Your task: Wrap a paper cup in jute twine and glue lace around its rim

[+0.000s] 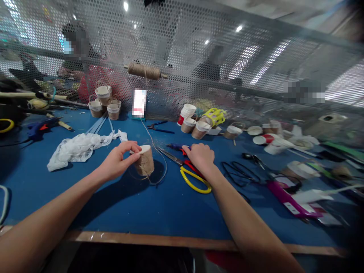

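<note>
My left hand (123, 157) pinches the top edge of a small cup (145, 163) wrapped in brown burlap, which stands on the blue table. Twine (163, 176) is wound at the cup's side and curves round it on the tabletop. A blue glue gun (174, 146) with a red trigger lies under my right hand (201, 156), whose fingers are closed round its handle; the handle itself is mostly hidden. Between the cup and my right wrist lie open-bladed scissors (196, 182) with yellow and red handles.
A twine spool (144, 71) hangs on the perforated metal screen. Crumpled white lace (82, 146) lies left, with finished-looking small baskets (102, 93) behind. Pliers (160, 127), wrapped cups (200, 129), black cable (240, 172) and a magenta tool (292, 199) lie around. People sit beyond the screen.
</note>
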`<control>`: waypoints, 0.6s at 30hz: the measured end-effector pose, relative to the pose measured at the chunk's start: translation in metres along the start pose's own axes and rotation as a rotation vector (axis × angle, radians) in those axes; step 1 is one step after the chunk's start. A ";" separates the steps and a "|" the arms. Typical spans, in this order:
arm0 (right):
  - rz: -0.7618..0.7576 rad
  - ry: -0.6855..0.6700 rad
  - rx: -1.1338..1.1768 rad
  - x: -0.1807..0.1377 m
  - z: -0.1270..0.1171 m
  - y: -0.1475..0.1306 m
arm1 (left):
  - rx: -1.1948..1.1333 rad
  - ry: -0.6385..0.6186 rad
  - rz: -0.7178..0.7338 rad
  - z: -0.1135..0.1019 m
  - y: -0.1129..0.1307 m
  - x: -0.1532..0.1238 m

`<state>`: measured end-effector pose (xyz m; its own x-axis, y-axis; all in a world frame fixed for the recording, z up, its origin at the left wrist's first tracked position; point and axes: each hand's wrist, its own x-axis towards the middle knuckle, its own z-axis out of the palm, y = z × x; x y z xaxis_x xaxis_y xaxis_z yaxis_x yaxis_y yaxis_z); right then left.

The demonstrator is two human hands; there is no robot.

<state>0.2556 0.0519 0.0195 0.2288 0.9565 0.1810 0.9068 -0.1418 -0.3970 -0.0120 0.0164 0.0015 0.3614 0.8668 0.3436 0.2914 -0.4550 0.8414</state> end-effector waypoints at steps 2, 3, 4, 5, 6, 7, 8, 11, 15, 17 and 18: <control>-0.129 -0.045 0.053 -0.019 -0.003 -0.018 | 0.005 -0.006 0.006 0.001 0.001 -0.001; -0.203 -0.099 0.097 -0.030 -0.003 -0.028 | 0.008 -0.009 0.011 0.002 0.001 -0.001; -0.273 -0.171 0.144 -0.042 -0.003 -0.038 | 0.012 -0.013 0.017 0.003 0.001 -0.001; -0.346 -0.260 0.209 -0.052 -0.001 -0.047 | 0.017 -0.017 0.025 0.003 0.001 -0.002; -0.410 -0.356 0.335 -0.062 0.000 -0.053 | 0.024 -0.020 0.035 0.004 0.002 -0.002; -0.425 -0.348 0.395 -0.070 0.002 -0.058 | 0.031 -0.023 0.043 0.005 0.002 -0.002; -0.434 -0.343 0.434 -0.075 0.003 -0.061 | 0.040 -0.027 0.052 0.005 0.002 -0.003; -0.383 -0.397 0.596 -0.081 0.005 -0.059 | 0.078 -0.048 0.066 0.005 0.003 -0.004; -0.289 -0.544 0.808 -0.079 0.000 -0.049 | 0.119 -0.108 0.054 0.006 0.007 -0.006; -0.273 -0.502 0.800 -0.080 -0.004 -0.047 | 0.107 -0.134 0.049 0.007 0.010 -0.008; -0.281 -0.463 0.781 -0.080 -0.006 -0.047 | 0.093 -0.142 0.045 0.007 0.011 -0.009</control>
<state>0.1968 -0.0198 0.0287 -0.2766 0.9595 0.0532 0.3760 0.1590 -0.9129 -0.0060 0.0026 0.0047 0.4958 0.8104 0.3123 0.3500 -0.5155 0.7821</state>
